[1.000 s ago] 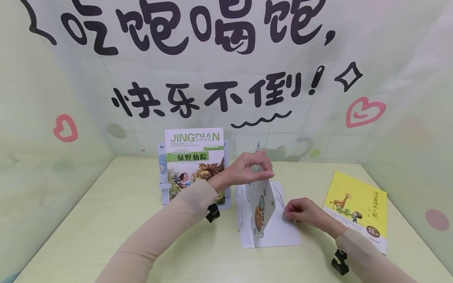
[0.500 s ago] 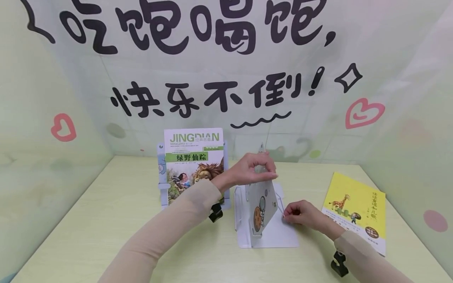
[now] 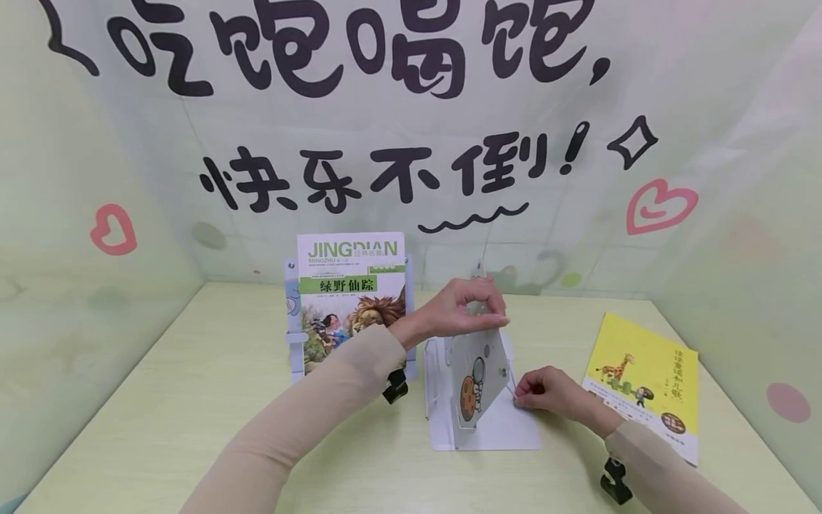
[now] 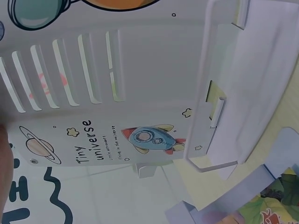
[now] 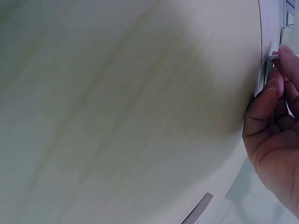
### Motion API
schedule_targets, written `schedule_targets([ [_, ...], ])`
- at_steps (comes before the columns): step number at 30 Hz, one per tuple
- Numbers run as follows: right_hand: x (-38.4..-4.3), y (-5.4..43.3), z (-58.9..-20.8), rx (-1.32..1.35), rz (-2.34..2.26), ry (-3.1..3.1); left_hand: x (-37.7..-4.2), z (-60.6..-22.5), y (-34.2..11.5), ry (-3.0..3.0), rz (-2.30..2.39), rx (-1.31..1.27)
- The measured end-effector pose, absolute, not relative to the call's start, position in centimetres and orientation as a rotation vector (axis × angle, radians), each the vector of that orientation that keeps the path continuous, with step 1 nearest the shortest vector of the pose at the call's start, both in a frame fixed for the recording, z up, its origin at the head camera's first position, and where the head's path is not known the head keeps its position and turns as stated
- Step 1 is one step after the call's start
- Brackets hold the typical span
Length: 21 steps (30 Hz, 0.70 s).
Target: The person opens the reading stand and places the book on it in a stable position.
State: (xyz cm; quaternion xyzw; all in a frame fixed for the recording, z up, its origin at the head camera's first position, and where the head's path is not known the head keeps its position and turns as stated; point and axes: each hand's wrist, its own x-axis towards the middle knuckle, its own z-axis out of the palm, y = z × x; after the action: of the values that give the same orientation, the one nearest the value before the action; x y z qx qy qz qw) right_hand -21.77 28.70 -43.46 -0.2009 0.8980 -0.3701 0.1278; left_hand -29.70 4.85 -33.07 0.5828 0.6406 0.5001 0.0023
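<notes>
In the head view my left hand (image 3: 457,308) grips the top edge of the raised panel of a white book stand (image 3: 483,375). The panel tilts over its flat base plate (image 3: 507,432). Printed planets, a rocket and "Tiny universe" lettering show on the slotted panel (image 4: 154,70) in the left wrist view, along with a white wire bar (image 4: 204,88) near the base. My right hand (image 3: 554,392), low at the base's right side, pinches a thin white wire rod (image 5: 273,58) between thumb and fingers. The rod's far end is partly hidden behind the panel.
Behind my left forearm, a second stand (image 3: 297,350) holds an upright green-and-white book (image 3: 353,285). A yellow book (image 3: 648,371) lies on the table (image 3: 160,400) to the right, close to my right wrist. Printed fabric walls (image 3: 359,128) enclose the back and sides.
My left hand has shifted slightly right, tilting the panel's top that way so more of its printed face shows. My right hand keeps its pinch on the rod, nearly still.
</notes>
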Motion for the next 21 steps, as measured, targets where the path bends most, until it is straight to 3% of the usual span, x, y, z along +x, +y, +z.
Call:
schedule_targets([
  [21,-21.4,28.4,-43.2,-0.631,-1.081,2.660,-29.7,-33.4,6.5,2.045,1.529,1.852],
])
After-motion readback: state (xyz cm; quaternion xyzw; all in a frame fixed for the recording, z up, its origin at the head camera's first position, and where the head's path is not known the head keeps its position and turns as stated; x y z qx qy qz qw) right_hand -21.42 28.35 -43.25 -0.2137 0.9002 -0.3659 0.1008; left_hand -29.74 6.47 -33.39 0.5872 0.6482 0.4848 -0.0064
